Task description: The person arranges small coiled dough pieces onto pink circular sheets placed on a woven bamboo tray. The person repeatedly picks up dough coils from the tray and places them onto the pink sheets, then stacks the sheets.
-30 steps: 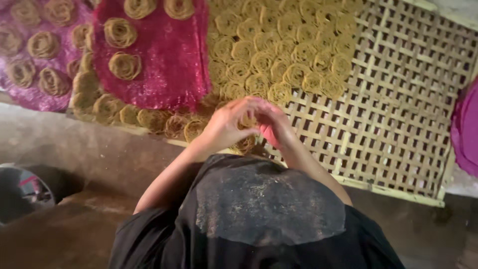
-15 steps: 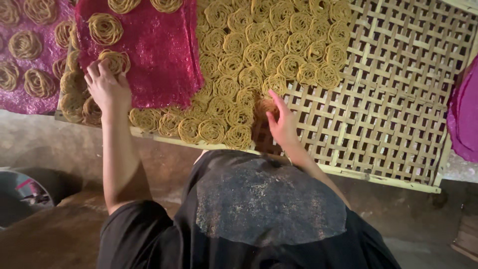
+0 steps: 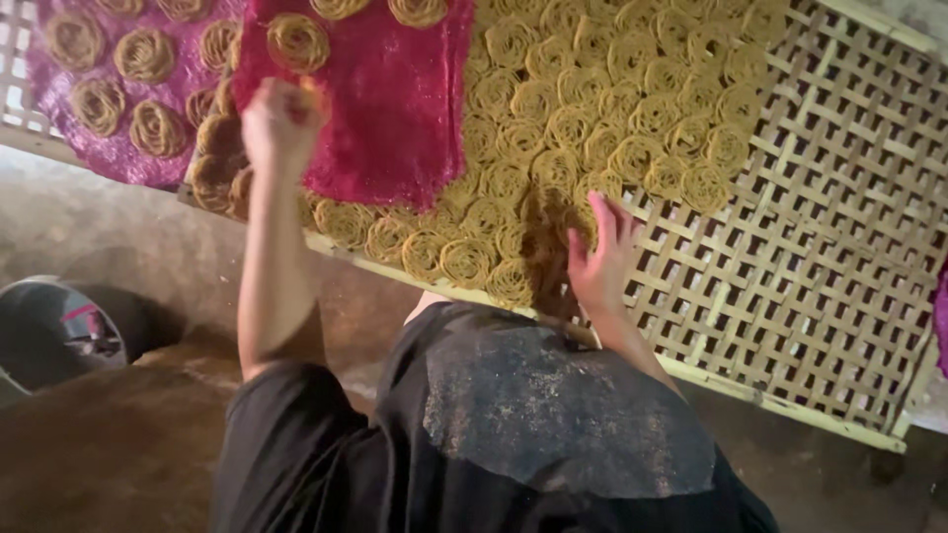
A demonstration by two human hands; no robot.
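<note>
My left hand is stretched out to the magenta cloth and closed around a golden spiral noodle coil at the cloth's left edge. My right hand hovers with fingers spread over the woven bamboo tray, right beside the nearest noodle coils, which lie in rows across the lattice. It holds nothing. More coils rest on the magenta cloth.
A second purple cloth with several coils lies at the far left. A round metal vessel sits on the earthen floor at the lower left. The tray's right half is bare lattice. My dark apron fills the foreground.
My left hand has moved up onto the magenta cloth and closed on a coil. My right hand has opened and lifted slightly beside the coils near the tray's front edge.
</note>
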